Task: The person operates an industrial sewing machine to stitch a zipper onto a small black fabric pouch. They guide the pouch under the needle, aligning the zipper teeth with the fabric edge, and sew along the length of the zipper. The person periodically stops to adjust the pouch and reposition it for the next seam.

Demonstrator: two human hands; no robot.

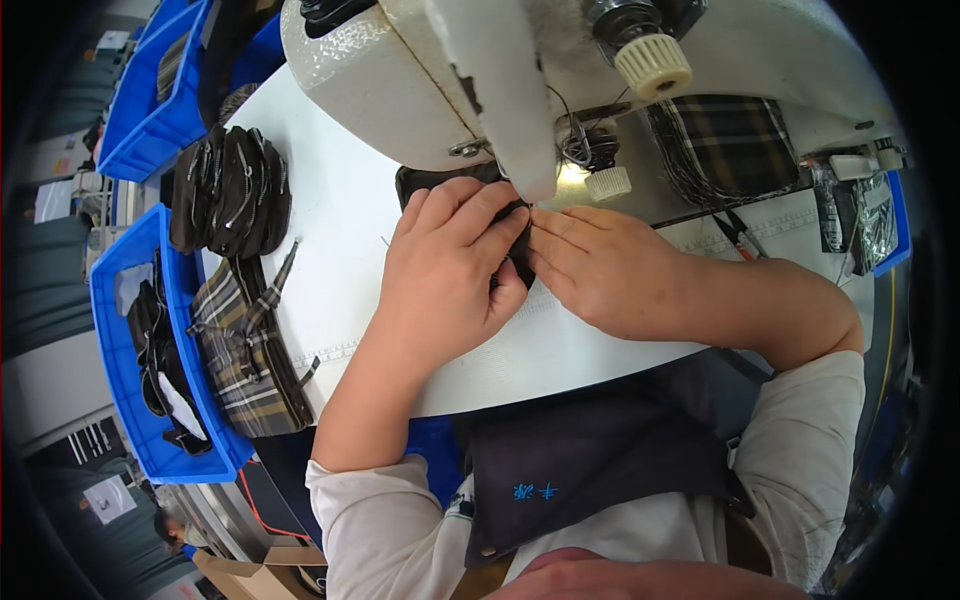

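Note:
A white sewing machine [385,95] stands over the table, its small lamp lit beside the needle area. Just below its head lies a dark fabric piece [422,181], partly covered by my hands. My left hand [447,250] is closed on the fabric, fingers bent over it and thumb tucked at its near edge. From the right, my right hand [612,268] pinches the same fabric, its fingertips meeting those of the left. The needle and the fabric's shape between the fingers are hidden.
Dark zippered pouches [232,195] are stacked at the left, above plaid fabric pieces [250,365]. A blue bin [225,452] holds more dark pieces. Plaid panels [725,145] lie right of the needle area. Small snips [742,240] rest by a ruler strip [795,220].

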